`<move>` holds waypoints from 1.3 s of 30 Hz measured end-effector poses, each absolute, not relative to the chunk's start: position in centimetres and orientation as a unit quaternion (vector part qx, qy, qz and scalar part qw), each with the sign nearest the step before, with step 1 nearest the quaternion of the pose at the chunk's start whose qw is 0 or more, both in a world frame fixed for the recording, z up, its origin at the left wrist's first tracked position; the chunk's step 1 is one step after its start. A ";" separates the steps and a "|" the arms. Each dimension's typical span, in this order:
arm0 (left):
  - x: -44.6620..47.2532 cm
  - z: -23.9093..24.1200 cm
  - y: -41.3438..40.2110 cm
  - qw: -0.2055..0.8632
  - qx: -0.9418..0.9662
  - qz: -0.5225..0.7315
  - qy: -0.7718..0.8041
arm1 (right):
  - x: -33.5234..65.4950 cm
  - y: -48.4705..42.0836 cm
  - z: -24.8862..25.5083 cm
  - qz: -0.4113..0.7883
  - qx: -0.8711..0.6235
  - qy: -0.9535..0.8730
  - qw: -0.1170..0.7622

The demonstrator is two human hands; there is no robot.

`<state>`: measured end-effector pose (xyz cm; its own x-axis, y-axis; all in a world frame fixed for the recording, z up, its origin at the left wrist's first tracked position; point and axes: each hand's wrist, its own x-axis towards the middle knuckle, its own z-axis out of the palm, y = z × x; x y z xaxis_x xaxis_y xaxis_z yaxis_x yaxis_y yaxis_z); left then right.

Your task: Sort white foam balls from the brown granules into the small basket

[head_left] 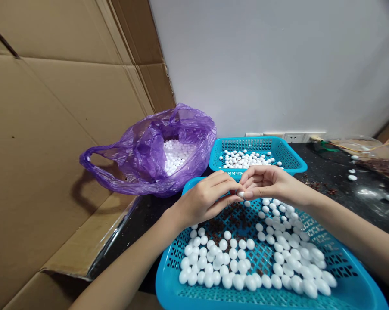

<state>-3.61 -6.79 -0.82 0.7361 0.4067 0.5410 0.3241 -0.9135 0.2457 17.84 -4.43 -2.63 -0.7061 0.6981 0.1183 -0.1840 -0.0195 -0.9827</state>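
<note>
My left hand (207,196) and my right hand (267,183) meet fingertip to fingertip above the near blue basket (168,275). Together they pinch one small white oval piece (241,194). Many white oval pieces (246,258) lie in that basket, with dark brown scraps (229,221) under the hands. A second blue basket (287,153) behind holds more white pieces. To the left, an open purple plastic bag (142,155) is filled with white pieces.
Large cardboard sheets (52,129) lean along the left side. The black countertop (343,185) to the right carries scattered white pieces, brown debris and a clear container (359,144). Wall sockets (294,137) sit at the foot of the white wall.
</note>
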 end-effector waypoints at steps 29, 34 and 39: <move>-3.4 -1.2 -6.3 0.059 0.910 0.314 0.266 | 18.8 -2.2 -4.2 0.483 -0.388 -0.534 0.576; -3.4 -1.0 -6.3 0.078 0.912 0.290 0.281 | 19.2 -1.6 -4.8 0.505 -0.380 -0.510 0.583; -3.6 -1.1 -6.2 0.143 0.930 0.173 0.292 | 18.8 -2.4 -4.3 0.463 -0.369 -0.596 0.542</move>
